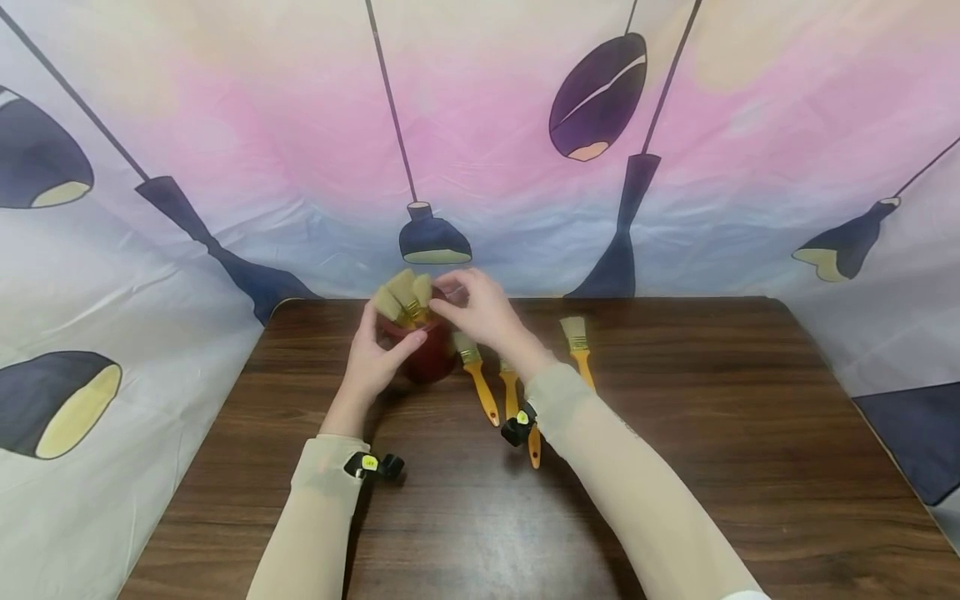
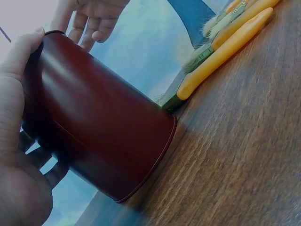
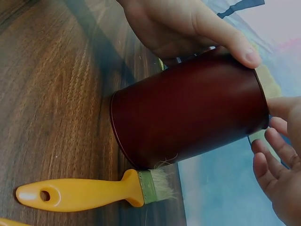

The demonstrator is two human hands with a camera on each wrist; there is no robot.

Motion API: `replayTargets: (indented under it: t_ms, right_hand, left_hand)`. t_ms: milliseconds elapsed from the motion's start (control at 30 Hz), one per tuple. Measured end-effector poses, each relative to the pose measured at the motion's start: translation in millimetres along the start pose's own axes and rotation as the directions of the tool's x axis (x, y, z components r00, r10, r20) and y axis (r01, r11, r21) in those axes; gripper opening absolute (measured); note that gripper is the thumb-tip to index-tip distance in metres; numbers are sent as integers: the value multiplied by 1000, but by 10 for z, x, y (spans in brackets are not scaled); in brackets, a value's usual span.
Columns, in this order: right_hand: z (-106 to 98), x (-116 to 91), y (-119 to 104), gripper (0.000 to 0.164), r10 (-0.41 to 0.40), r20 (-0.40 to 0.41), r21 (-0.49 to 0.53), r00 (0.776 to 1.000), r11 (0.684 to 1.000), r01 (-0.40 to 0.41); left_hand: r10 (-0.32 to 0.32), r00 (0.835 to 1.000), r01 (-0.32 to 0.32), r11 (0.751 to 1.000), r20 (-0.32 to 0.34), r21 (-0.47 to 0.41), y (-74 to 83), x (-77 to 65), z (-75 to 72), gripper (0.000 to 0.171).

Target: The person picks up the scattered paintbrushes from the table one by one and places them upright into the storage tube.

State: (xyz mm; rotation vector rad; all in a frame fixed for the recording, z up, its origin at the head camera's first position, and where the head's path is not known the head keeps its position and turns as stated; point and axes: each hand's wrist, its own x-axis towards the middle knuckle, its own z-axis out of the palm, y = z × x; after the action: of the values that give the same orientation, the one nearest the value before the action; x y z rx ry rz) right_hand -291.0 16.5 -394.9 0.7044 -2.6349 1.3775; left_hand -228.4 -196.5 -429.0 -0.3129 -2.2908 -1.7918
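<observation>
The left hand (image 1: 371,354) grips the dark red container (image 1: 433,360), thumb over the near edge of its rim and fingers curved around its left side. The right hand (image 1: 483,307) is at the right of the container's mouth, fingers bent close to the bristles; whether it pinches a brush, I cannot tell. Within the container, standing brushes (image 1: 402,288) show at least three pale heads fanned bristles-up above the rim. Just right of the container lies a loose brush (image 1: 480,385), then a second brush (image 1: 510,392) partly hidden by the right wrist, and, farther right, a third brush (image 1: 576,335) whose handle runs under the sleeve. The work looks part done: some brushes are in, at least three are left outside. The container, apparently upright on the tabletop (image 1: 712,467), is smooth and glossy, roughly cylindrical, with a fine seam line and a narrow lip around its base. The brushes have orange-yellow handles, the nearest one's pierced by a hole, and metal collars, with a few stray bristles. Behind the container hangs a pastel cloth (image 1: 495,192) printed with dark lamps.
</observation>
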Motion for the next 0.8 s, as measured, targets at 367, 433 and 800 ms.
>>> replayTargets:
  t_ms: [367, 433, 800]
  right_hand:
    - [-281, -214, 101, 47, 6, -37, 95, 999, 996, -2]
    - [-366, -272, 140, 50, 14, -45, 97, 999, 995, -9]
    - [-842, -731, 518, 49, 37, -163, 19, 986, 999, -34]
  left_hand:
    - [-3, 1000, 3, 1000, 13, -1, -3, 8, -15, 88]
    - [-3, 1000, 3, 1000, 13, -1, -1, 5, -14, 88]
    - [1, 1000, -1, 1000, 11, 4, -159, 47, -17, 87]
